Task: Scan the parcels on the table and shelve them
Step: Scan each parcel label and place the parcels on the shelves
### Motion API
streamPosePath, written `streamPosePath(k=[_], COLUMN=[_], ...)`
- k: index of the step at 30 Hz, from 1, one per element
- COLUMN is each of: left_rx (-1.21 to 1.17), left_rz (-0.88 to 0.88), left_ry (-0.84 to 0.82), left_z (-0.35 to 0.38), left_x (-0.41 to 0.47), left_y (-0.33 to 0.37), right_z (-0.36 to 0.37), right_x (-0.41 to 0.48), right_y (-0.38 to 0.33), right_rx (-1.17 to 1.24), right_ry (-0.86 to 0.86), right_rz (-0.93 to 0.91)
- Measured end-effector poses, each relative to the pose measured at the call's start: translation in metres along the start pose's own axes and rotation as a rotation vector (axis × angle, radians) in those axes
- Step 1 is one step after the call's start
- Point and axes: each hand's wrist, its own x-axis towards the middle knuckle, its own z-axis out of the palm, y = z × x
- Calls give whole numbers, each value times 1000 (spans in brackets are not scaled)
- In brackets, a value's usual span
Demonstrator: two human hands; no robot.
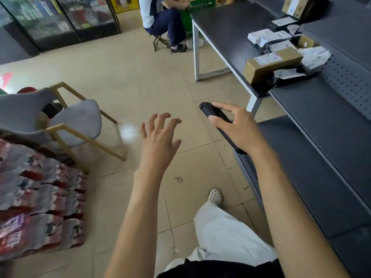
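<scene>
Barely begun, I judge: right hand [239, 129] grips the scanner [208, 110], left hand [158, 143] is spread and holds nothing, parcels [273, 64] lie unshelved on the table [226, 33], well beyond the fingertips.

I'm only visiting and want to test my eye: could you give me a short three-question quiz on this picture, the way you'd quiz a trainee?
1. True or false: the left hand is gripping something.
2. Which hand grips the black scanner? A. left B. right C. neither
3. Fill in: the brown cardboard box lies on the dark ____ with the other parcels.

Key:
1. False. Its fingers are spread and hold nothing.
2. B, the right hand.
3. table
</scene>
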Motion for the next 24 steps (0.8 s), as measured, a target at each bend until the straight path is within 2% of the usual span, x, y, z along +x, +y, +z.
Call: streamPosePath(k=[4,10,15,24], left_rx=[20,22,-4,-53], left_rz=[2,66,99,283], left_ry=[16,44,-46,-196], left_z=[2,16,57,140], left_x=[94,238,314,496], left_y=[1,14,19,27], right_z=[-12,-55,-65,-65], right_x=[93,223,288,430], right_y=[-3,3,41,115], right_rx=[6,0,30,-27], right_ry=[-10,68,95,155], right_rz=[-24,-58,30,222])
